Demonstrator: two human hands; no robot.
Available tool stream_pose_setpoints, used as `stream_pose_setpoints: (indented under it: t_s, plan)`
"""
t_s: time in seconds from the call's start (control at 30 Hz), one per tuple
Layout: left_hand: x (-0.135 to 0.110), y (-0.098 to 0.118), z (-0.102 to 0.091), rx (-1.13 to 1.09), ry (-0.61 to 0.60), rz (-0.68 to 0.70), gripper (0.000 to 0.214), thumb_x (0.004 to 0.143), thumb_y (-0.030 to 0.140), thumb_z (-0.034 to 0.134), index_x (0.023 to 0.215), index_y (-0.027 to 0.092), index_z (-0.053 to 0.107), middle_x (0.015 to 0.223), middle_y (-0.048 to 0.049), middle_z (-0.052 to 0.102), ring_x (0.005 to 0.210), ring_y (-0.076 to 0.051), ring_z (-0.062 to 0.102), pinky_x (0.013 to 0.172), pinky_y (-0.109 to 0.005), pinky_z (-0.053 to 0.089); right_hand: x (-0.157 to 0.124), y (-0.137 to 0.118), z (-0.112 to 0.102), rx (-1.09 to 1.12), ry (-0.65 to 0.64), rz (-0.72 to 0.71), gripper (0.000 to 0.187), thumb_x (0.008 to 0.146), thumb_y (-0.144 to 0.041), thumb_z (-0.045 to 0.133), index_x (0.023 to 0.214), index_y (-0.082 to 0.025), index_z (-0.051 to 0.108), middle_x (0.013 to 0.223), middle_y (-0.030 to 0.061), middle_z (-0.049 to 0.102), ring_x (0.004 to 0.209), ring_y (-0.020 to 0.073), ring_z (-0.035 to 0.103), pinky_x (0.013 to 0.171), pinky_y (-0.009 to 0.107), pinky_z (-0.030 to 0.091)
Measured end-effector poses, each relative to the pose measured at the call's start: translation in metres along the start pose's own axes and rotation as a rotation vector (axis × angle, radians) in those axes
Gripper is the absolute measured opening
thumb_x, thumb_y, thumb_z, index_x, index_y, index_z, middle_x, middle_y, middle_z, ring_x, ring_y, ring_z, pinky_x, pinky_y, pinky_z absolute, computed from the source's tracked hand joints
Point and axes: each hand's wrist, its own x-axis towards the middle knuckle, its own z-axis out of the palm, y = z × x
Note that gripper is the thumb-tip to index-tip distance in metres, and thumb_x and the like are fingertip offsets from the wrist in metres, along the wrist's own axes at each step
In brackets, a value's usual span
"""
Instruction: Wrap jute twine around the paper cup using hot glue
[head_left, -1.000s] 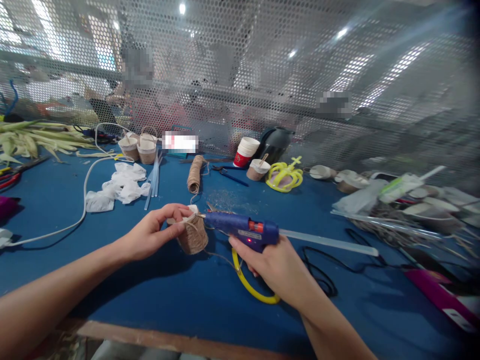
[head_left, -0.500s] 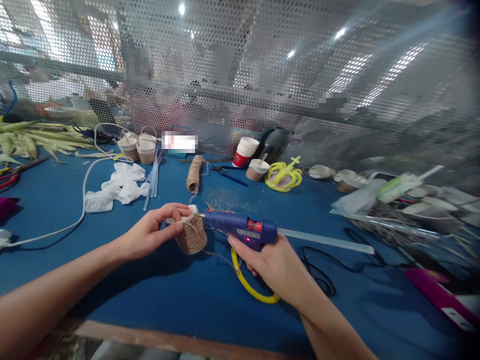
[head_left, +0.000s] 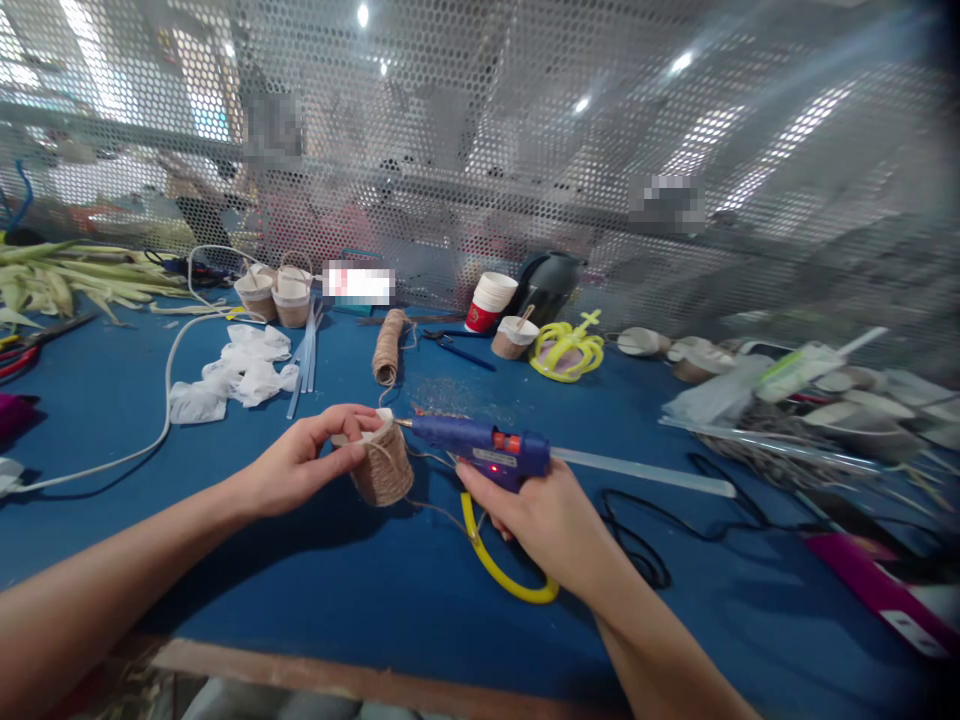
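The right hand grips the blue glue gun, which has edged up and left since a moment ago, its nozzle now nearly touching the rim of the twine-wrapped cup pinched in the left hand just above the blue worktop

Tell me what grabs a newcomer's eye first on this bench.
At the centre, the right hand grips a blue glue gun whose tip meets a twine-wrapped cup held by the left hand. Behind them on the blue table, a yellow crown stands right of centre and a twine spool lies near the middle.
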Motion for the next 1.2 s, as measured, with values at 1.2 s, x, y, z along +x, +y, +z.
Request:
stream_pose_setpoints:
  t_s: [1.2]
  plan:
    - [0.000,0.001,0.002,0.018,0.002,0.011,0.025,0.084,0.039,0.049,0.081,0.015,0.054,0.119,-0.0126,0.054,0.117,-0.026,0.046,0.100,-0.040,0.032,-0.008,0.001,0.002,-0.067,-0.022,-0.098,0.020,0.074,-0.031,0.049,0.064,-0.020,0.062,0.045,-0.0018,0.052,0.043,0.0139,0.048,0.049,0.026,0.044]
